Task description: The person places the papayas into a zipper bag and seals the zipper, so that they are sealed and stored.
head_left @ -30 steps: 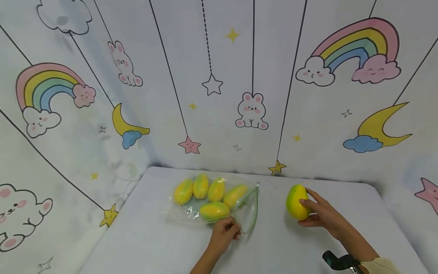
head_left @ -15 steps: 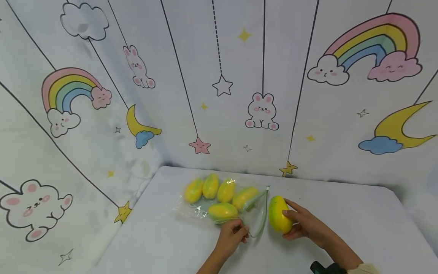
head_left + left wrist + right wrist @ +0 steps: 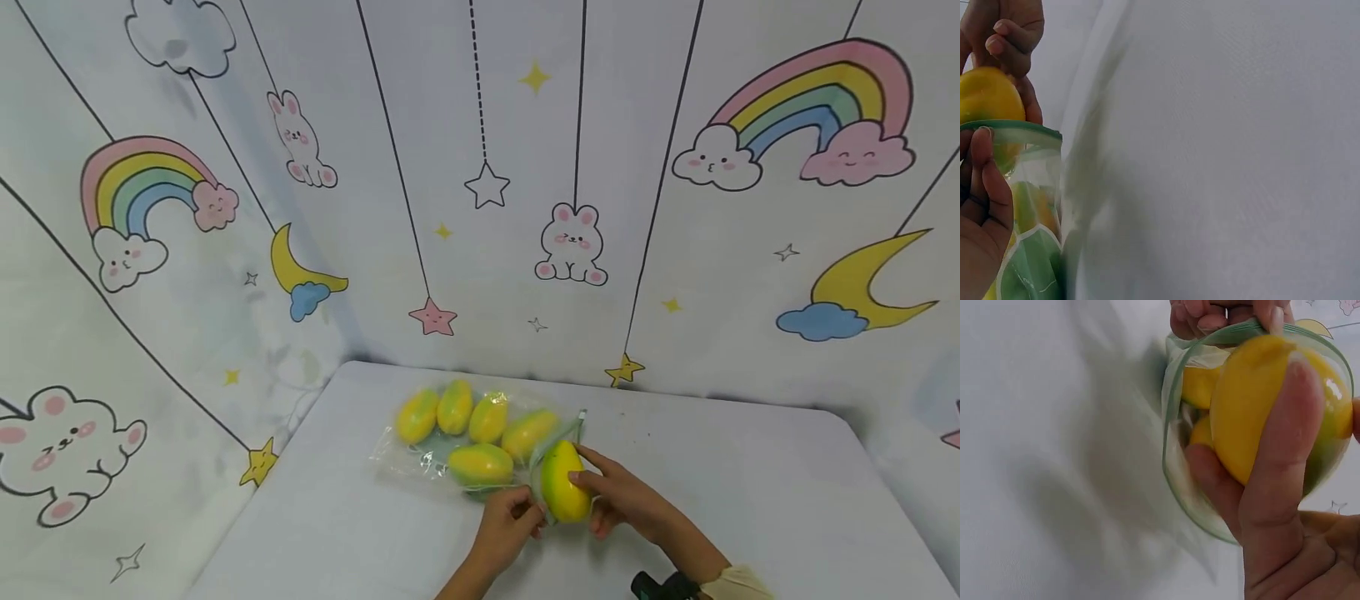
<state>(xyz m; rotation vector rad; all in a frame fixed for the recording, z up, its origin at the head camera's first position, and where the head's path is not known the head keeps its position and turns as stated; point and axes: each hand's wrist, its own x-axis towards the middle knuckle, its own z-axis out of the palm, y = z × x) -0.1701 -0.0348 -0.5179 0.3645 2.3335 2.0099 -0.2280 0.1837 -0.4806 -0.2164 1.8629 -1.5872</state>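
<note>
My right hand (image 3: 626, 500) holds a yellow-green mango (image 3: 564, 487) at the mouth of a clear zip bag (image 3: 408, 468). Its thumb lies along the fruit and the fingers are round the other side. In the right wrist view, the mango (image 3: 1244, 406) stands within the green-edged opening (image 3: 1166, 450). My left hand (image 3: 498, 529) pinches the near edge of that opening between thumb and finger; in the left wrist view its fingertips grip the green zip strip (image 3: 1029, 128). Several similar mangoes (image 3: 480, 464) lie inside the bag.
Under everything is a white-covered table (image 3: 720, 475). Behind it rises a white backdrop (image 3: 487, 267) printed with rainbows, moons, stars and bunnies. A dark device (image 3: 663, 586) is strapped on the right wrist, by a pale yellow sleeve (image 3: 738, 583).
My right hand has carried the mango leftward, from beside the bag to its mouth. The left hand has kept its pinch on the bag's edge, and the view has shifted slightly.
</note>
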